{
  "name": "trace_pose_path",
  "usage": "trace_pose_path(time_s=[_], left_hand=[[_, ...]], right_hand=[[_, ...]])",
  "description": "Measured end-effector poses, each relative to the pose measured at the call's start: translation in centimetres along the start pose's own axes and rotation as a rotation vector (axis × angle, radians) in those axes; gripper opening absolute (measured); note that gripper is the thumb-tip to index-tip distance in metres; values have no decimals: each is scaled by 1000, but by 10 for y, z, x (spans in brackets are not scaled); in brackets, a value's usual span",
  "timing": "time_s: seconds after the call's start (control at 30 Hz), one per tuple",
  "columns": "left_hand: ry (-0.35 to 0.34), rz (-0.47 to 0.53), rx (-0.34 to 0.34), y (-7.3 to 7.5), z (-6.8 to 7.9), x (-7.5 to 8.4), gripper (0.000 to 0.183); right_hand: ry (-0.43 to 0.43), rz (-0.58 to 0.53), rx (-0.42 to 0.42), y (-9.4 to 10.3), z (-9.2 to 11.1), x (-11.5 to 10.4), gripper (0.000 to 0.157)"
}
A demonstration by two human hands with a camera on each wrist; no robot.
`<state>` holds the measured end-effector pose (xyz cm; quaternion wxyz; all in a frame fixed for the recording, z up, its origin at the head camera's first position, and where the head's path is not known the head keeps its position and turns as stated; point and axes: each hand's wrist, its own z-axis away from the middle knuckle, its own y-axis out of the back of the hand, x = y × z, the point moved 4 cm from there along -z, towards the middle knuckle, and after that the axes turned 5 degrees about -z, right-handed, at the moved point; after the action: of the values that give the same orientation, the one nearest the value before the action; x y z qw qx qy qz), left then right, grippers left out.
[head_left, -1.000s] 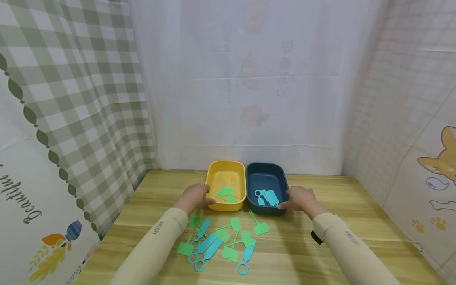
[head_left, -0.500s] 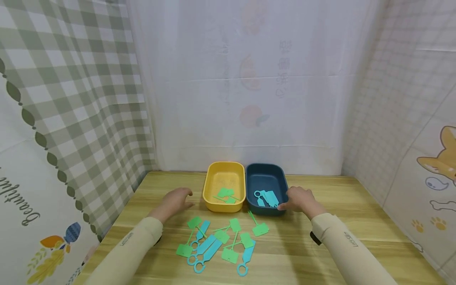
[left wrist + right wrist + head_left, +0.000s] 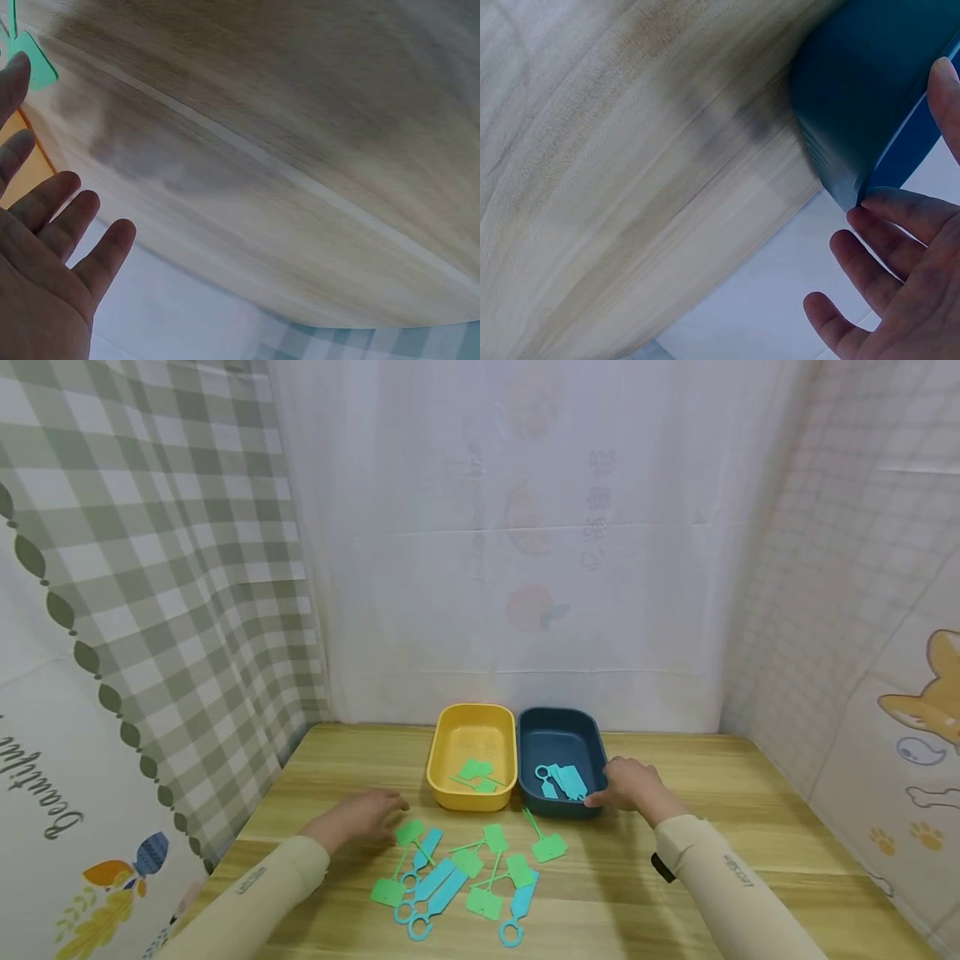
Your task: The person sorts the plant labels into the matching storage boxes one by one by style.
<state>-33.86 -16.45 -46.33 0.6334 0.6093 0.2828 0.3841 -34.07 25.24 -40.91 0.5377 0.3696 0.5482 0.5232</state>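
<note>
At the near right corner of the navy bin (image 3: 558,739), the thumb and index finger of the right hand (image 3: 633,785) touch the rim, set apart from each other, while the remaining fingers spread loosely outside it. Left of the yellow bin (image 3: 476,735), the left hand (image 3: 360,818) is over the table (image 3: 615,893) with its fingers apart and gently bent. Its fingertips are near the leftmost green tag (image 3: 409,832); the left-wrist view shows the thumb overlapping a green piece, and whether they touch cannot be told.

Just past that hand, more green tags (image 3: 483,903) with thin stems lie scattered on the wood, some crossing one another. Blue tags (image 3: 448,891) with ring ends lie among them, three close together on the left and one farther right, partly under a green one.

Beyond these, the two bins stand side by side. Green pieces (image 3: 474,768) lie toward the near end of the yellow one, blue pieces (image 3: 572,782) toward the near end of the navy one. Cream sleeves (image 3: 735,885) cover both forearms. A white curtain (image 3: 525,652) hangs behind the table, with checked cloth (image 3: 187,527) to the left.
</note>
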Motion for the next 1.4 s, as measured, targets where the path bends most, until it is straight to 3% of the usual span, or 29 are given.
trace_pose_path(time_s=[0.37,0.53,0.77,0.93,1.07,1.27,1.4], left_hand=[[11,-120,-146,-9,-8,7,58],[-22,-169,-123,-10,-8,7,52],[-69,-122,-58,-9,-2,5,42],[-87,-81,-24,-9,-1,6,53],[-88,-80,-47,-9,-2,10,62],[-50,-92,-109,-8,-6,17,59],[-46,-101,-98,-10,-7,14,54]], right_hand=[[9,1,17,-4,-4,-2,65],[-3,0,14,-3,-3,-3,64],[-15,-9,7,-1,-2,0,65],[-21,-15,2,0,-1,1,67],[-21,-16,8,2,-1,1,66],[-17,-17,14,0,-1,1,65],[-18,-15,13,0,-1,1,66]])
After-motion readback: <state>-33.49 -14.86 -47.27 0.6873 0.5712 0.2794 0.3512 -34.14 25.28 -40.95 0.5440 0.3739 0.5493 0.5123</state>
